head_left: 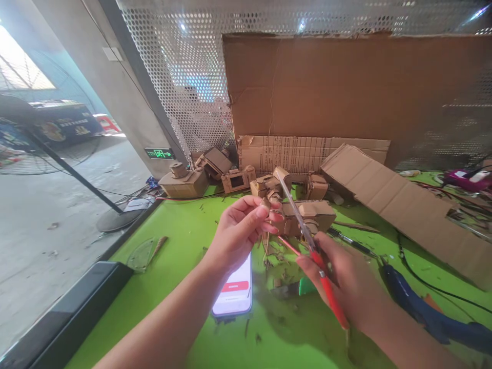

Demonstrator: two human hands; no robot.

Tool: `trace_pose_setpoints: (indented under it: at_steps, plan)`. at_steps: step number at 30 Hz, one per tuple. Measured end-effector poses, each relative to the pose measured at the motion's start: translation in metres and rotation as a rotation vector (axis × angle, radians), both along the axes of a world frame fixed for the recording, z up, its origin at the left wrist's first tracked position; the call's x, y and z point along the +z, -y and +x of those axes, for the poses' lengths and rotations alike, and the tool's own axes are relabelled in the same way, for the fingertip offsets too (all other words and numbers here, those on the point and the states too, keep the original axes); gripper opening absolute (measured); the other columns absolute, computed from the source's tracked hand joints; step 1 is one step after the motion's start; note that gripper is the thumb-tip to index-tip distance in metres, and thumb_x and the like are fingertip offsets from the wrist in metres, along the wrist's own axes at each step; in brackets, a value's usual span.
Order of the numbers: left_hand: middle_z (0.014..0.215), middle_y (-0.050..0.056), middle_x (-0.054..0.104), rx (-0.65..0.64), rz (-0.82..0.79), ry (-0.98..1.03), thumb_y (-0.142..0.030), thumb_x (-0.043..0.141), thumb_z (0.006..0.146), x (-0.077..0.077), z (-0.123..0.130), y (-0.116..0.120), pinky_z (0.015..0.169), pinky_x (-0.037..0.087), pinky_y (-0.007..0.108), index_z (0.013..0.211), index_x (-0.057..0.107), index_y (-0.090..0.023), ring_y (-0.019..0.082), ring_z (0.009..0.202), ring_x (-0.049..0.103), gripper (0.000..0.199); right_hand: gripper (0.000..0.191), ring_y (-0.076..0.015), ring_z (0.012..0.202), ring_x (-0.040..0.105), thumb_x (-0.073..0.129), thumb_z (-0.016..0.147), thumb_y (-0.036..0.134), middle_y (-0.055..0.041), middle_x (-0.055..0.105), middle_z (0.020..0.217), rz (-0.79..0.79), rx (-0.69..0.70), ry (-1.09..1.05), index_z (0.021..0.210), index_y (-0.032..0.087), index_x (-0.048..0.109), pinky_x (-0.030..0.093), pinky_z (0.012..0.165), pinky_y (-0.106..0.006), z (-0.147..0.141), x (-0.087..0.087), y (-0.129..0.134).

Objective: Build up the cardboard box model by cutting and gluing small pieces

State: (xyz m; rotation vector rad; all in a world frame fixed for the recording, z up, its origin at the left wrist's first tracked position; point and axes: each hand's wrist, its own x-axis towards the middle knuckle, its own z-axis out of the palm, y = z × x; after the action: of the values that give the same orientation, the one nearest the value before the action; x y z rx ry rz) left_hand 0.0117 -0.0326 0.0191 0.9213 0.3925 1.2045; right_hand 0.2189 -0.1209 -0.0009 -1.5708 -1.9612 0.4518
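My left hand point(244, 228) is raised above a lit phone point(235, 292), its fingertips pinched on a small brown cardboard piece point(265, 203). To its right, my right hand point(338, 271) holds a red-handled tool point(333, 300) with a long, thin metal blade point(294, 205) that points up and to the left. A thin red rod point(289, 245) also extends from the right hand toward the left fingers. The blade does not visibly touch the small piece. Behind the hands, small cardboard models point(325, 215) stand on the green table point(172, 223).
A large cardboard strip point(407, 220) lies at the right, near a blue-handled tool point(418, 302) and a black pen point(353, 242). A clear protractor point(141, 254) is at the left. A long dark box point(73, 312) lines the left edge. Cardboard scraps litter the middle.
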Motion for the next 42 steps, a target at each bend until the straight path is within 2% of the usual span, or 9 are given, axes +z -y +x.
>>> trace_pose_setpoints:
  at_steps: [3,7,15,23,29,34,38,42]
  plan:
    - [0.076,0.002,0.077,0.005,0.026,0.026,-0.03,0.092,0.076,-0.001,0.0,-0.002,0.06,0.061,0.016,0.088,0.071,-0.015,0.01,0.065,0.074,0.029,0.024,-0.0172,0.06,0.055,0.063,0.098,0.042,0.0057,0.058,0.07,-0.082,0.024,-0.009,0.093,0.027,0.044,0.037,0.056,-0.026,0.002,0.003,0.0]
    - [0.063,0.001,0.074,-0.006,0.091,0.043,-0.037,0.093,0.074,-0.003,-0.001,-0.004,0.052,0.058,0.015,0.083,0.074,-0.014,0.009,0.051,0.068,0.031,0.03,-0.0199,0.071,0.059,0.059,0.099,0.052,0.001,0.062,0.084,-0.077,0.02,0.056,0.094,0.026,0.044,0.041,0.063,-0.029,0.0,0.001,-0.001]
    - [0.058,0.001,0.073,-0.004,0.133,0.026,-0.037,0.094,0.073,-0.006,-0.002,-0.005,0.048,0.056,0.017,0.08,0.08,-0.018,0.009,0.046,0.066,0.025,0.032,-0.0197,0.065,0.057,0.056,0.099,0.057,0.0022,0.063,0.078,-0.125,0.009,0.121,0.092,0.027,0.046,0.035,0.057,-0.028,-0.003,0.003,-0.001]
    - [0.063,0.004,0.077,0.104,0.2,-0.127,-0.027,0.092,0.075,-0.007,-0.01,-0.011,0.047,0.059,0.02,0.082,0.083,-0.015,0.013,0.047,0.069,0.016,0.032,-0.0181,0.055,0.053,0.064,0.094,0.049,0.0055,0.059,0.064,-0.134,-0.031,0.116,0.082,0.027,0.044,0.03,0.053,-0.027,-0.003,0.011,-0.003]
    - [0.066,0.004,0.077,0.087,0.128,-0.128,-0.029,0.092,0.075,-0.007,-0.007,-0.012,0.044,0.058,0.02,0.079,0.08,-0.013,0.012,0.045,0.068,0.02,0.033,-0.0179,0.055,0.052,0.064,0.094,0.047,0.0047,0.06,0.063,-0.093,-0.036,0.116,0.078,0.027,0.044,0.032,0.056,-0.028,-0.001,0.01,-0.001]
    - [0.068,0.005,0.077,0.034,0.046,-0.083,-0.037,0.095,0.07,-0.006,-0.005,-0.013,0.042,0.054,0.016,0.078,0.077,-0.012,0.009,0.044,0.064,0.032,0.038,-0.016,0.046,0.041,0.063,0.095,0.047,0.007,0.051,0.053,-0.064,-0.056,0.121,0.072,0.027,0.04,0.029,0.05,-0.027,-0.001,0.005,-0.001]
    - [0.068,0.004,0.075,0.055,-0.007,-0.033,-0.04,0.096,0.069,-0.005,-0.007,-0.013,0.047,0.053,0.013,0.081,0.077,-0.011,0.006,0.049,0.063,0.036,0.034,-0.0154,0.049,0.046,0.063,0.096,0.044,0.007,0.055,0.058,0.018,-0.05,0.065,0.075,0.027,0.041,0.032,0.05,-0.025,0.0,-0.001,-0.004]
    - [0.07,0.003,0.073,0.086,-0.032,-0.017,-0.04,0.096,0.069,-0.003,-0.008,-0.014,0.054,0.057,0.014,0.085,0.077,-0.012,0.007,0.058,0.066,0.038,0.031,-0.0153,0.05,0.048,0.063,0.096,0.04,0.0083,0.053,0.058,0.05,-0.052,0.029,0.08,0.028,0.04,0.033,0.051,-0.024,0.002,-0.003,-0.005]
